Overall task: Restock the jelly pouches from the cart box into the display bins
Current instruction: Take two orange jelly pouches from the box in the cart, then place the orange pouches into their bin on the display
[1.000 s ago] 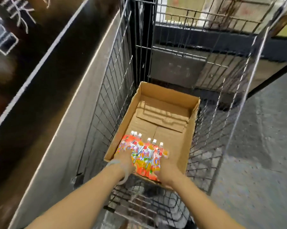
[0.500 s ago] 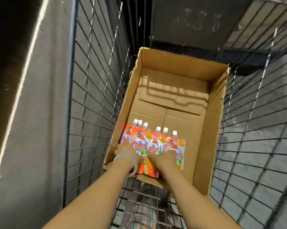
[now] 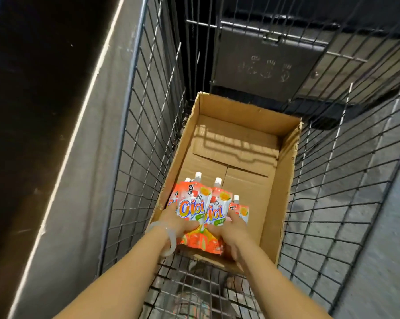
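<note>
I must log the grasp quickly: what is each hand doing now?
Left hand: holds the jelly pouches.
Right hand: holds the same bunch from the other side.

Matt cardboard, glossy pouches, dark wire mesh

The box [image 3: 284, 180] at frame centre is plain brown corrugated cardboard, matt, with creased flaps on its floor and a ragged right rim. The jelly pouches [image 3: 194, 203] in its near end are glossy printed plastic film, orange and white, with smooth white plastic caps. The cart [image 3: 148, 111] around it is thin dark metal wire with a dull sheen. A translucent, smooth bangle [image 3: 169, 240] rings the left wrist. The panel [image 3: 90, 134] at the left looks like matt grey, scuffed sheet.
</note>
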Tool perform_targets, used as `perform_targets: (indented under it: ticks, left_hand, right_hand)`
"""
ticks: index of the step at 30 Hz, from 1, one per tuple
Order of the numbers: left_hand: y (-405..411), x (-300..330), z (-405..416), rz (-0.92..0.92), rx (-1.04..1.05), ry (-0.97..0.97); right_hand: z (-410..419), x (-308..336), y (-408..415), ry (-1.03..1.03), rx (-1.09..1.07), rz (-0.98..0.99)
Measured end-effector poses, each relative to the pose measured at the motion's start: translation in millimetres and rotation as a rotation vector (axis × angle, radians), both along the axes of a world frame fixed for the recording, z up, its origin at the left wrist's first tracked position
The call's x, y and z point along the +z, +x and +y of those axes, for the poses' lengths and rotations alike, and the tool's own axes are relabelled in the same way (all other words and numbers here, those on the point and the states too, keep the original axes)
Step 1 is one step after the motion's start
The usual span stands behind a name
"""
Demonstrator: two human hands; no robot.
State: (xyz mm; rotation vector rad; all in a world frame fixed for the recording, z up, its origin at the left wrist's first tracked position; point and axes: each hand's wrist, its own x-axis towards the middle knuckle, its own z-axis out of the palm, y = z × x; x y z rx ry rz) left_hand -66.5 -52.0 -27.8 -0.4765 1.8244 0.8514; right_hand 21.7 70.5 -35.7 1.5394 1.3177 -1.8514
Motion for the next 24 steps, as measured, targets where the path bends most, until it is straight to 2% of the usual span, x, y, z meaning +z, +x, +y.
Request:
perform_targets:
  ticks: [3,10,17,24]
  left_hand:
    - [-3,29,1,0.059,0.031,0.134]
    - [12,118,13,0.223,0.254,0.391]
    - [103,195,-4,0.451,0.539,0.433]
    - [219,258,-57,0.606,0.797,0.415]
  right_hand:
    - [17,35,-3,-0.064,0.017,0.127]
    - [44,113,-1,0.086,0.147,0.382]
    - [44,196,46,0.070,0.428,0.668]
    - [-6,255,106,0.021,0.736,0.781]
